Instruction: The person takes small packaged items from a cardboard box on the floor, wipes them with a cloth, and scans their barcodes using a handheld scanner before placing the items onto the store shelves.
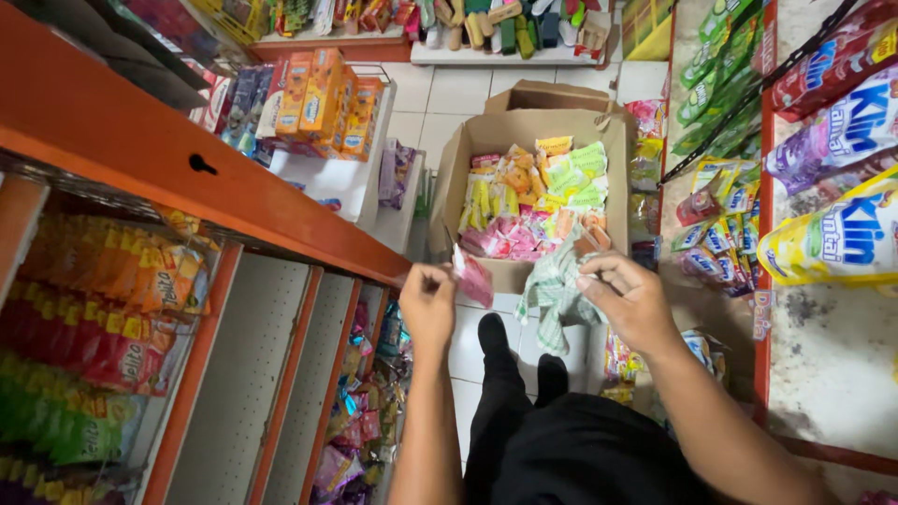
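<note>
At the left of the frame we see orange shelves (281, 224) stocked with snack packets (103, 318). Near the centre, our left hand (427, 304) pinches a small pink sachet (475, 278) between fingertips. Just right, our right hand (629, 297) grips a green checked cloth (554, 297), fingers closed on it. Above both, at upper centre, an open cardboard box (468, 154) holds colourful sachets.

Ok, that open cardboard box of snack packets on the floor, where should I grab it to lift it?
Grip the cardboard box by its two long side walls, low down, coming from above with both hands. Its flaps stand open and loose, and its open top is full of packets, so it probably should stay upright.
</note>
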